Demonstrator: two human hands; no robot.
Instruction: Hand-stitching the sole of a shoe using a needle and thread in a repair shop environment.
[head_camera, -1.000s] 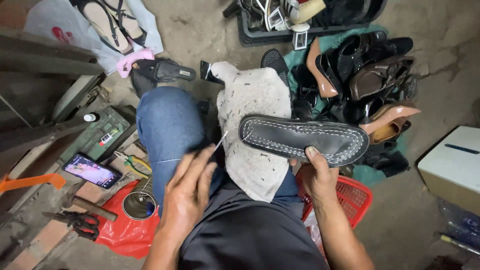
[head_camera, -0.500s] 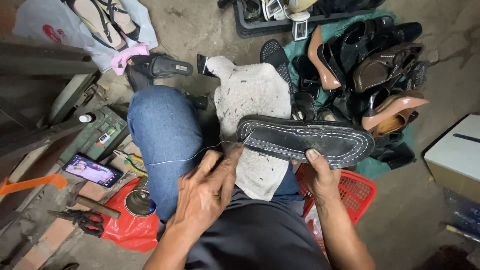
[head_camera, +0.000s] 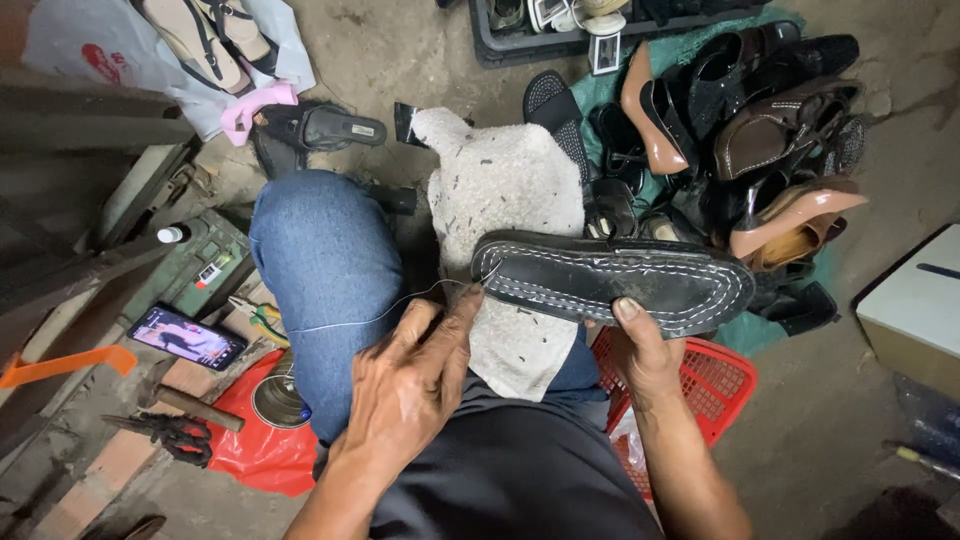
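A: Where's the black sandal sole?
B: Over the person's lap, lying roughly level, white stitching round its edge. It rests on a speckled white cloth spread across the right knee.

A: Right hand?
B: Under the sole's near edge, about the middle. Thumb pressed on top, other fingers curled beneath, so it's clenched on the sole.

A: Left hand?
B: At the sole's left tip, touching it. Fingers pinched together at the edge where the stitch line ends. A thin pale thread runs from that spot leftward across the blue jeans knee. Needle or awl inside the pinch: can't tell, too small.

A: Stuff around?
B: Right of the lap, a red plastic basket on the floor, just below the sole. Beyond it, a pile of shoes, black, brown, tan heels, on a green sheet. Left side: a phone w/ lit screen, lying flat near a green metal box. Pliers w/ yellow-green grips just beside the knee. A round tin on a red plastic bag, dark shears at the bag's left edge. An orange handle far left. White bag w/ sandals at top left, a black sandal next to it.
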